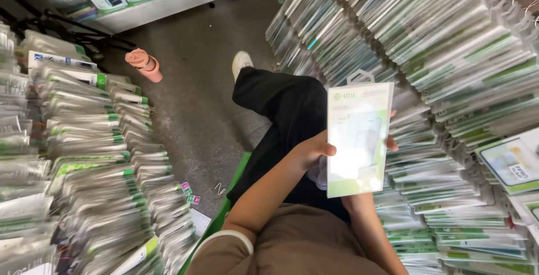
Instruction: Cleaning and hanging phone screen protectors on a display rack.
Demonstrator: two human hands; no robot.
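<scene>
Head view looks down on a seated person whose left hand grips a flat white and pale-green packet by its left edge, thumb across the front and fingers clamped behind. The right hand is mostly hidden behind the packet, with only fingertips showing at its right edge, so it seems to be closed on the packet from behind. The packet is held upright above the person's lap, over a black trouser leg that stretches toward a white shoe on the grey floor. Stacks of similar packets rise close on the right, and blurred piles of packets line the left. A pink bottle lies on the floor farther off, and small pink and green scraps sit near the green seat edge.
</scene>
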